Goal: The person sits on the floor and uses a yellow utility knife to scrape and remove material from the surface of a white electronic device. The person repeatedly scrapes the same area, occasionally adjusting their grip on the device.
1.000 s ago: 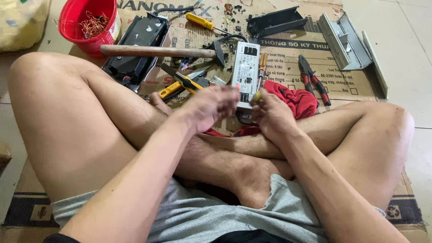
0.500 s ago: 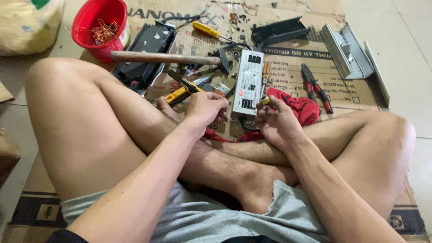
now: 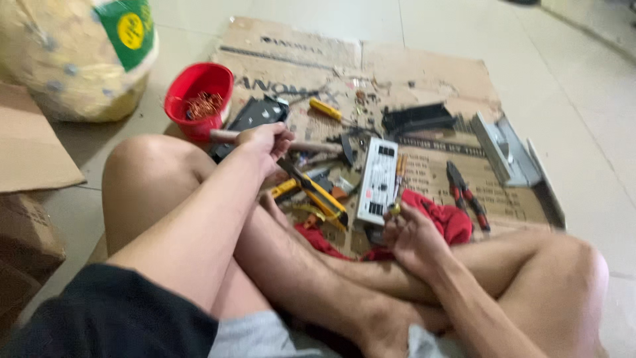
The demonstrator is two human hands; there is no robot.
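Note:
I sit cross-legged on a cardboard sheet strewn with tools. My left hand has reached far forward and is closed around the wooden handle of a hammer lying beside a red bucket. My right hand rests by my shin, its fingers pinched on a small yellowish tool at the near end of a white, slotted power-supply unit. A yellow utility knife lies between the two hands.
The red bucket holds copper wire. A black casing, a yellow screwdriver, a black tray, grey metal covers, red-handled pliers and a red cloth lie around. A yellow sack and cardboard boxes stand left.
My left hand left the spot beside the right hand and stretched forward-left to the hammer handle. The right hand stays by the white unit. The view shifted left.

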